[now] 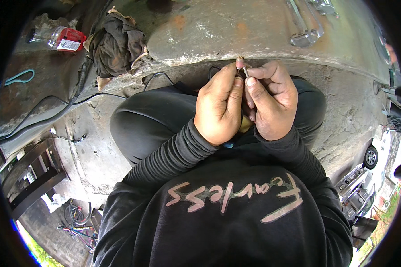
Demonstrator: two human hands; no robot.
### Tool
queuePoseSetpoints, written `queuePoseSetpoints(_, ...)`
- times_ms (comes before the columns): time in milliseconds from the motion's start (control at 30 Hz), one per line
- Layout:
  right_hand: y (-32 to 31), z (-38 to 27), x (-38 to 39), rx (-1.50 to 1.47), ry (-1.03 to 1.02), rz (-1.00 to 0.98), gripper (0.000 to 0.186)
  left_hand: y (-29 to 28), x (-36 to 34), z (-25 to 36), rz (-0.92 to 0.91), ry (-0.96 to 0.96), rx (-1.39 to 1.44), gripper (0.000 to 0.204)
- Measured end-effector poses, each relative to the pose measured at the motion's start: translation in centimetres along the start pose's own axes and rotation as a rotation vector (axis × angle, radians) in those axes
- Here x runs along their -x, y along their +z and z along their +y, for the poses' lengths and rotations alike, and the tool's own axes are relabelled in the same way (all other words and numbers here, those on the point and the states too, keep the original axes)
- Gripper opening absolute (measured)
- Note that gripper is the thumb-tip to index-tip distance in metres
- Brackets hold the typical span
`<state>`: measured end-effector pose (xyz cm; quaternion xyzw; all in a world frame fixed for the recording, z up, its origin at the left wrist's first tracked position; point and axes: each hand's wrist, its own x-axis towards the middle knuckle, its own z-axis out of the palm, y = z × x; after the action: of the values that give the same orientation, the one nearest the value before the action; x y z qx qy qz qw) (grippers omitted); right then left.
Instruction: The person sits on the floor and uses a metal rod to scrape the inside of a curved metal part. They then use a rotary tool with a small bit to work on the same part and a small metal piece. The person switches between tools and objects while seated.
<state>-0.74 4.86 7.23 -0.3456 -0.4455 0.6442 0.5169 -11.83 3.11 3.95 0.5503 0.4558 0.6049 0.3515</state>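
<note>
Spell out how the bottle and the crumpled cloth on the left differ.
The bottle is clear and red; the crumpled cloth is dark. The bottle lies on its side in a firm, long shape, while the cloth is bunched in a loose heap. The cloth looks larger than the bottle and sits nearer the left hand. Both lie to the person's left, and neither is held.

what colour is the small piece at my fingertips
The small piece looks pinkish, in the head view.
</note>
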Motion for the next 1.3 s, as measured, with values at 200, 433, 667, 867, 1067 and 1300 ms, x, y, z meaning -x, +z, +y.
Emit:
queuePoseSetpoints(200,-1.0,0.4,0.7,0.001,0.064,0.009,0.006,-0.1,0.0,0.6,-0.042,-0.073,0.008,0.023)
queuePoseSetpoints(433,-0.5,-3.1,-2.3,-0.219,-0.135,-0.028,0.005,-0.6,1.1,0.6,-0.141,-0.158,0.017,0.025)
queuePoseSetpoints(667,-3.3,-10.2,-2.4,0.361,-0.242,0.089,0.006,-0.3,0.3,0.8,-0.064,-0.250,0.354,0.028)
queuePoseSetpoints(867,0.1,-3.3,-0.1,0.186,0.124,-0.121,0.009,-0.9,0.0,1.0,0.030,-0.163,0.289,0.026)
queuePoseSetpoints(1067,1.8,-2.4,-0.2,0.202,0.149,-0.114,0.011,-1.1,0.1,0.9,0.068,-0.070,0.265,0.026)
queuePoseSetpoints(1300,2.2,-1.9,-0.1,0.215,0.067,-0.106,0.006,-1.4,0.3,0.9,0.049,-0.089,0.321,0.028)
